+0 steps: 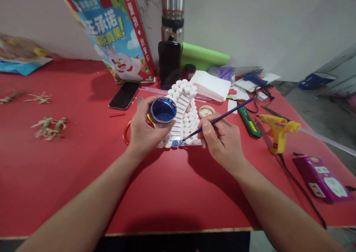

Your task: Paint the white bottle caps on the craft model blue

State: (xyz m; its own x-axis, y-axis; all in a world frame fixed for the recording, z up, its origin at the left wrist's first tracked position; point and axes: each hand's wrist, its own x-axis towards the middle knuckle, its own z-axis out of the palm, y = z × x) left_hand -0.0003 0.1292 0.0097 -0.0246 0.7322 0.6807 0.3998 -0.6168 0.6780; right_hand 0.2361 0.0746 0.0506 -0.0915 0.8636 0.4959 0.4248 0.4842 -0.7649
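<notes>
My left hand is wrapped round a small jar of blue paint, tilted so its open mouth faces me. Between the fingers of my right hand is a thin dark paintbrush. Its tip touches a small round piece partly coloured blue. Beside that sits a second blue piece. Both belong to the front edge of a white model built of many round white pieces, with a curved strip of steps up its middle. My left hand and the jar hide the model's left part.
Orange-handled scissors lie partly under my left hand. A phone, printed bag and metal bottle are behind. On the right are a green cutter, yellow glue gun and purple power socket. Twisted straw pieces lie left.
</notes>
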